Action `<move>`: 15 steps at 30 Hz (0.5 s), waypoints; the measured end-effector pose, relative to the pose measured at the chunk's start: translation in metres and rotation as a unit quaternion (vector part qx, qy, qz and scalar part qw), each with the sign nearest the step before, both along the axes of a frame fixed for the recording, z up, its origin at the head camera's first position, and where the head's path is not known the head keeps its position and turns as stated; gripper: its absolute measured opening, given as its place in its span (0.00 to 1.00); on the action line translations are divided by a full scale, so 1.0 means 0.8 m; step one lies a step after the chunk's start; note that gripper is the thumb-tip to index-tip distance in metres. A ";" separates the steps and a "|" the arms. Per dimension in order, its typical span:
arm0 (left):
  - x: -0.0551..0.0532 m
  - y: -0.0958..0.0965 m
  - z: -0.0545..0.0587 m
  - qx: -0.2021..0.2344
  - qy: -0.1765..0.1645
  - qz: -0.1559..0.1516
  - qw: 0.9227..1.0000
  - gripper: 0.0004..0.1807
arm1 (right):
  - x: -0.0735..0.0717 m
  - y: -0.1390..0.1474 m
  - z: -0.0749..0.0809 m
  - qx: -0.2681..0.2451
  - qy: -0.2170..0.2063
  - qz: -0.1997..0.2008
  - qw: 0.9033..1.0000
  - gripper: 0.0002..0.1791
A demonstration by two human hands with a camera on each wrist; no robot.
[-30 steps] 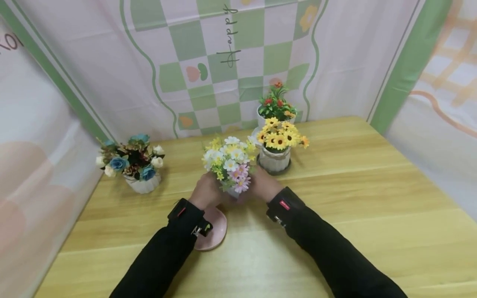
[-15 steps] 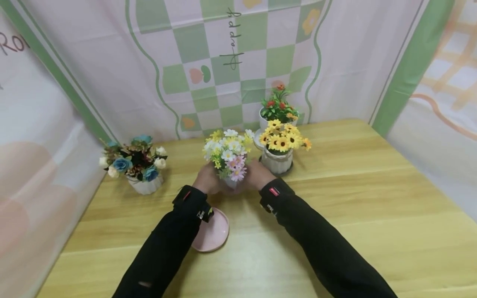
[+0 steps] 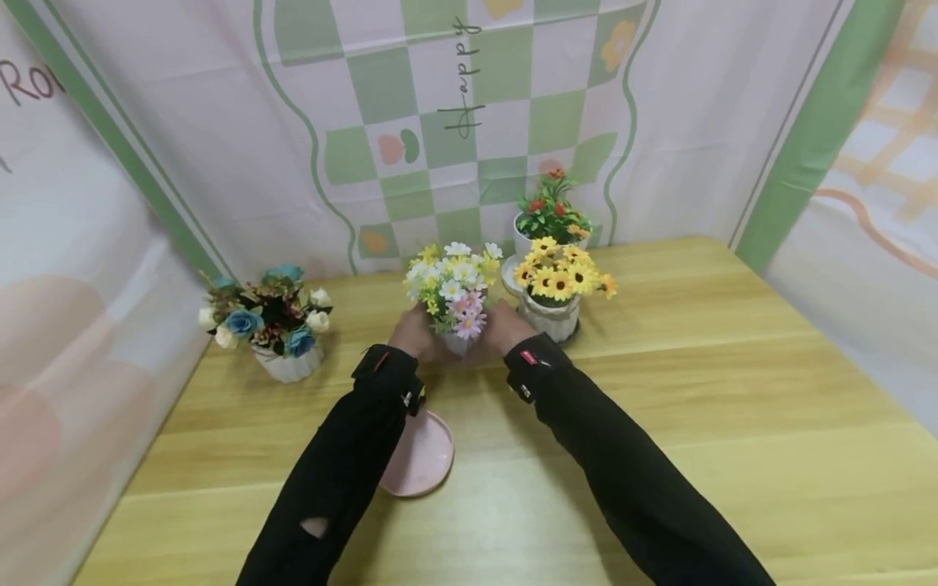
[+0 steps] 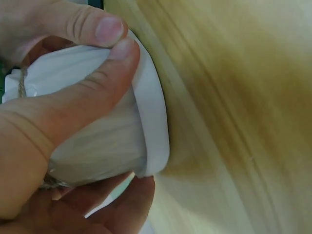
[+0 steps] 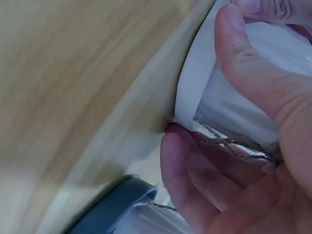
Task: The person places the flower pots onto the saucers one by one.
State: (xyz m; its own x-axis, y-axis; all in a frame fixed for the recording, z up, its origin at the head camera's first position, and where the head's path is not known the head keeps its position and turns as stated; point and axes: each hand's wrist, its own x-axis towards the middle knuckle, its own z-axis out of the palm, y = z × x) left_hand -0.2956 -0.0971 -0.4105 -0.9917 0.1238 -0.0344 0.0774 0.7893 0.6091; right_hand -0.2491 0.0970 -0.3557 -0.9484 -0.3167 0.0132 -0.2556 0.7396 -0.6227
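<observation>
A potted bunch of white, yellow and pink daisies [image 3: 454, 289] stands upright between my two hands. Its white ribbed pot [image 4: 105, 141] has twine around it and a white saucer [image 4: 153, 114] under its base. My left hand [image 3: 414, 332] grips one side, thumb along the pot and fingers curled beneath the saucer's edge. From the other side my right hand [image 3: 507, 327] holds pot and saucer the same way; its thumb [image 5: 239, 44] reaches the saucer rim. Both thumb tips meet near the rim. The saucer is at or just above the tabletop; I cannot tell which.
Close to my right hand stands a pot of yellow sunflowers [image 3: 553, 317] on a dark saucer [image 5: 122, 200]. Behind it is a white pot with red flowers [image 3: 550, 216]. Blue and cream roses [image 3: 267, 317] stand at left. A pink plate [image 3: 423, 460] lies near my left forearm.
Both hands have carried the potted daisies away from me toward the back of the table. More of the pink plate shows beside my left sleeve. The other pots have stayed in place.
</observation>
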 end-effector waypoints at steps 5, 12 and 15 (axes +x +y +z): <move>-0.012 0.007 0.012 -0.009 -0.017 0.006 1.000 0.43 | -0.009 0.003 -0.002 -0.053 0.008 -0.005 0.999 0.49; -0.053 0.005 -0.005 0.002 -0.056 0.022 0.998 0.60 | -0.025 0.001 -0.008 -0.055 0.032 -0.007 0.998 0.48; -0.081 0.000 -0.024 -0.002 -0.060 0.029 0.998 0.69 | -0.033 -0.001 -0.008 -0.054 0.044 0.013 0.997 0.51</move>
